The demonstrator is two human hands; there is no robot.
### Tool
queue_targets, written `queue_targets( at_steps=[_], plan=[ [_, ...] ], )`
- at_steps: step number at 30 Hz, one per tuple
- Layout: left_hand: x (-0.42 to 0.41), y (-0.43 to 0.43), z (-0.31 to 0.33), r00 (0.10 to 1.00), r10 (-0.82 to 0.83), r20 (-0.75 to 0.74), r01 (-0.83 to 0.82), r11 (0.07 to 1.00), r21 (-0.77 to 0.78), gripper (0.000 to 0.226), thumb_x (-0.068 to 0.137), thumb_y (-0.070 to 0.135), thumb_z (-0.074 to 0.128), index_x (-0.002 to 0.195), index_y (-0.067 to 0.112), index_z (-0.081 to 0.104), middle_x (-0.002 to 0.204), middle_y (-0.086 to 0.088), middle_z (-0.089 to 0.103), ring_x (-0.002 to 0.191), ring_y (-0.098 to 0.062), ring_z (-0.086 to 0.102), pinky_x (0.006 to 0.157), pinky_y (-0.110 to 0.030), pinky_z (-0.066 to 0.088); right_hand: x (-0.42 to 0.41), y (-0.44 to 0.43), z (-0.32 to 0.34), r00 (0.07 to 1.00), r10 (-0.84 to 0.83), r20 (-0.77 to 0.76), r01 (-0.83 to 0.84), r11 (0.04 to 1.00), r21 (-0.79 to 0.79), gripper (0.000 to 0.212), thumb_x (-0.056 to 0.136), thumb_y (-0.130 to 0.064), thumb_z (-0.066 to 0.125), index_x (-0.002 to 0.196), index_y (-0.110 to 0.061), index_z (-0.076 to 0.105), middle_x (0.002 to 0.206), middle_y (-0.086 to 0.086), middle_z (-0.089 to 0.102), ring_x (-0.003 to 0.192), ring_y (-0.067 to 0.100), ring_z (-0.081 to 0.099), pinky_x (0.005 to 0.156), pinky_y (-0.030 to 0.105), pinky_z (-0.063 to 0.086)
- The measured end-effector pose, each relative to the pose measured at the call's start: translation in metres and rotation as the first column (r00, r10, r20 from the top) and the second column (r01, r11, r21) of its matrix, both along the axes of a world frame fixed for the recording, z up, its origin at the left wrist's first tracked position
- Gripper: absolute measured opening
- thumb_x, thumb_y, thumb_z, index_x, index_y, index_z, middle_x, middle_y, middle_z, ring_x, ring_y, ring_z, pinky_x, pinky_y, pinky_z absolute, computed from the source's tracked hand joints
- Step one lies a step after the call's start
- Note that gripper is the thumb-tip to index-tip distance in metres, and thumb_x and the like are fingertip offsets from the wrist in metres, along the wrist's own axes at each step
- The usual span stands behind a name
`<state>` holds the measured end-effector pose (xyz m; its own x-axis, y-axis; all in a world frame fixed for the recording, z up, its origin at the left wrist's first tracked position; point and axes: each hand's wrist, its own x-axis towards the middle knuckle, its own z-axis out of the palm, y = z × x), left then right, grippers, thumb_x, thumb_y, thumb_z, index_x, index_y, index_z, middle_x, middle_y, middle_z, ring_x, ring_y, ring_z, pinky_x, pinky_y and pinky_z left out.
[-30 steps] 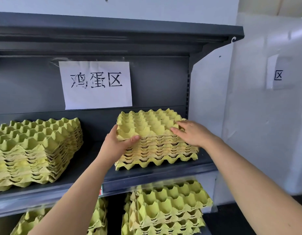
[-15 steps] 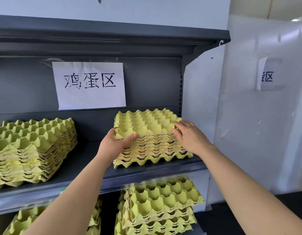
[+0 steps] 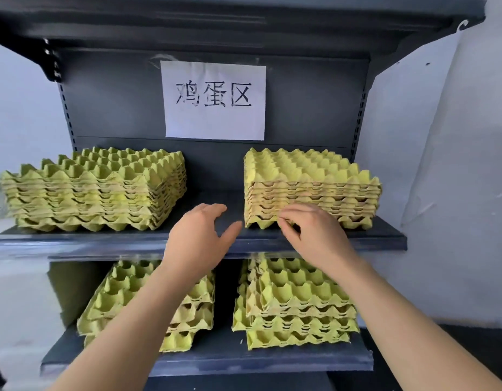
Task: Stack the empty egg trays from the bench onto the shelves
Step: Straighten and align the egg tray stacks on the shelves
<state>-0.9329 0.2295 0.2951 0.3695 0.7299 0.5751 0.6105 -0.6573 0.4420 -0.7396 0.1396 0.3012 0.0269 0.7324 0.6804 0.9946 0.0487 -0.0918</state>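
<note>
A dark grey shelf unit holds yellow-green egg trays in stacks. On the upper shelf (image 3: 385,238) stand a left stack (image 3: 97,190) and a right stack (image 3: 312,182). My left hand (image 3: 200,235) hovers open in the gap between them, just left of the right stack's front corner, holding nothing. My right hand (image 3: 314,232) is in front of the right stack's lower front edge, fingers curled against the bottom trays; whether it grips one is unclear. The lower shelf (image 3: 272,359) carries a tilted left stack (image 3: 114,300) and a right stack (image 3: 297,303).
A white paper sign (image 3: 214,101) with black characters is taped to the back panel above the upper stacks. The top shelf (image 3: 244,21) overhangs the upper shelf. White walls flank the unit on both sides.
Both hands have let go of the top tray on the right stack and dropped to the shelf's front edge. The view has pulled back and shifted, showing the whole unit.
</note>
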Motion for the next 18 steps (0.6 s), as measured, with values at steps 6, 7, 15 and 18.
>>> queue_targets(
  at_steps=[6, 7, 15, 18],
  plan=[
    [-0.099, 0.016, -0.092, 0.988, 0.079, -0.13, -0.095, 0.988, -0.122, 0.045, 0.09, 0.051, 0.058, 0.124, 0.022, 0.064, 0.118, 0.006, 0.066, 0.101, -0.014, 0.063, 0.077, -0.027, 0.05, -0.087, 0.037, -0.077, 0.988, 0.092, -0.121, -0.112, 0.979, -0.17, 0.022, 0.093, -0.027, 0.057, 0.107, -0.02, 0.072, 0.109, -0.007, 0.07, 0.102, 0.012, 0.061, 0.089, 0.031, 0.05],
    [-0.116, 0.025, -0.11, 0.984, 0.092, -0.155, -0.118, 0.978, -0.171, 0.046, 0.09, 0.05, 0.058, 0.125, 0.021, 0.063, 0.119, 0.005, 0.065, 0.102, -0.015, 0.063, 0.079, -0.028, 0.051, -0.101, 0.045, -0.091, 0.987, 0.088, -0.138, -0.117, 0.969, -0.218, 0.023, 0.094, -0.028, 0.056, 0.108, -0.021, 0.072, 0.11, -0.008, 0.069, 0.103, 0.011, 0.061, 0.09, 0.031, 0.049],
    [-0.205, 0.12, -0.189, 0.951, 0.13, -0.28, -0.236, 0.891, -0.389, 0.074, 0.087, 0.052, 0.061, 0.146, 0.013, 0.039, 0.143, -0.008, 0.047, 0.122, -0.029, 0.051, 0.097, -0.036, 0.044, -0.153, 0.117, -0.173, 0.931, -0.253, -0.265, 0.063, 0.824, -0.563, 0.056, 0.094, -0.044, 0.051, 0.144, -0.02, 0.04, 0.153, 0.008, 0.031, 0.133, 0.026, 0.041, 0.105, 0.037, 0.039],
    [-0.213, 0.151, -0.203, 0.954, 0.086, -0.287, -0.22, 0.851, -0.477, 0.082, 0.086, 0.055, 0.062, 0.15, 0.015, 0.03, 0.144, -0.011, 0.042, 0.126, -0.031, 0.046, 0.101, -0.038, 0.041, -0.157, 0.139, -0.188, 0.855, -0.408, -0.319, 0.114, 0.749, -0.653, 0.07, 0.091, -0.055, 0.05, 0.15, -0.03, 0.023, 0.157, 0.016, 0.015, 0.135, 0.034, 0.037, 0.105, 0.043, 0.036]
  ],
)
